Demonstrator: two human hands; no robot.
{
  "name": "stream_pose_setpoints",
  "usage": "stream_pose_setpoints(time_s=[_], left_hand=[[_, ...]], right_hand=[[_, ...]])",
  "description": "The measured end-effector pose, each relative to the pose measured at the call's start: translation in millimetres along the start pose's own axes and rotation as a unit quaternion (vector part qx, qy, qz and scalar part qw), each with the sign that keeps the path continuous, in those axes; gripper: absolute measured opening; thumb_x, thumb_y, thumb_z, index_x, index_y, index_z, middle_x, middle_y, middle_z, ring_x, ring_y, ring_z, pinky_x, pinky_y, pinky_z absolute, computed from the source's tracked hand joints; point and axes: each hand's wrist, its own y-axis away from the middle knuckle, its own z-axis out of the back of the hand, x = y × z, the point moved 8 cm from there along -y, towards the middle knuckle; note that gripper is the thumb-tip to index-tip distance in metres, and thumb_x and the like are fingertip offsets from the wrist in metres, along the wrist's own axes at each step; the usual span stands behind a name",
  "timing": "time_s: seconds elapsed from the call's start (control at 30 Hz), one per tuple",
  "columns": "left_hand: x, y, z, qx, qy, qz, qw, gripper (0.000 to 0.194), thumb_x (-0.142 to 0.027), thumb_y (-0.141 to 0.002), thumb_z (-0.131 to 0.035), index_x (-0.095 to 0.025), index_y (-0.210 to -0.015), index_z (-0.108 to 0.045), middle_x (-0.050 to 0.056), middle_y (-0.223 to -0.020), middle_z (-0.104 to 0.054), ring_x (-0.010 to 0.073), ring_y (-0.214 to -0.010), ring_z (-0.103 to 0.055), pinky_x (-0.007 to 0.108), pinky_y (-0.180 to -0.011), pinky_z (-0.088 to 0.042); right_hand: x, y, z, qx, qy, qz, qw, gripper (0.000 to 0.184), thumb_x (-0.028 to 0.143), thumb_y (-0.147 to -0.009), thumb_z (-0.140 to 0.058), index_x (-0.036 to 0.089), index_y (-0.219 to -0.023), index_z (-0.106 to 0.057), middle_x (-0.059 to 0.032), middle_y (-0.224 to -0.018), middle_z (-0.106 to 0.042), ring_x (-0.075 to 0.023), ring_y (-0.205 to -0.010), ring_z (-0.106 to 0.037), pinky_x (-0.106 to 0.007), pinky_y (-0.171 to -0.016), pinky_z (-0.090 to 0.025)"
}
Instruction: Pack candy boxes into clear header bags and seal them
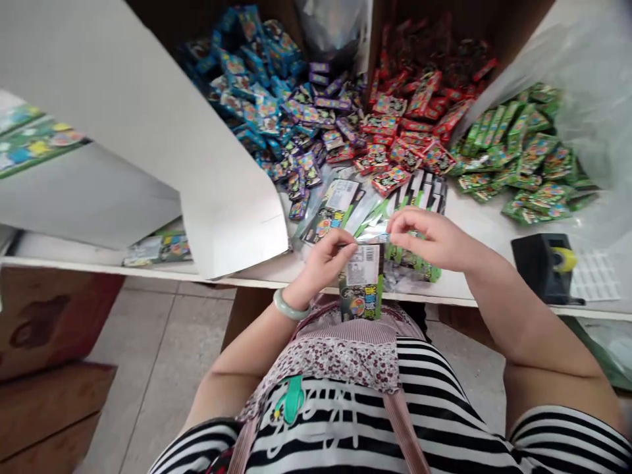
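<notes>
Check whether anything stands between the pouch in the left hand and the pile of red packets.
Nothing upright is visible between the pouch in the left hand and the red packets. Only other pouches and clear plastic lie between them, low on the table.

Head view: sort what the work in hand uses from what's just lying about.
In the work:
left hand, holding printed pouch
right hand, near its top
other pouches
probably blue packets, purple packets, red packets, green packets

Lying about, seemingly:
tape dispenser
white sheet
cardboard boxes on the floor
</notes>
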Motion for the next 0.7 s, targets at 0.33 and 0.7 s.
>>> stream_pose_setpoints(time_s=[0.33,0.7], left_hand=[[0.0,8.6,13.0,0.001,0.052,0.035,0.998,0.041,-0.06,-0.095,-0.053,-0.021,-0.085,-0.058,0.002,-0.082,-0.06,0.0163,-0.082,-0.056,0.032,-0.079,-0.046],[6.3,9.2,12.6,-0.053,0.039,-0.003,0.998,0.032,-0.047,-0.086,-0.073,-0.019,-0.085,-0.058,0.002,-0.082,-0.062,0.0135,-0.079,-0.059,0.029,-0.075,-0.048]], right_hand=[[-5.0,-53.9,-59.8,0.122,0.058,-0.04,0.99,0.02,0.03,-0.083,-0.07,0.023,-0.068,-0.061,0.0017,-0.062,-0.059,-0.0146,-0.06,-0.051,-0.03,-0.057,-0.033],[-9.8,-53.7,-63.0,0.074,0.059,-0.083,0.992,0.015,0.018,-0.079,-0.064,0.021,-0.065,-0.059,0.002,-0.063,-0.061,-0.0146,-0.06,-0.053,-0.029,-0.057,-0.035]])
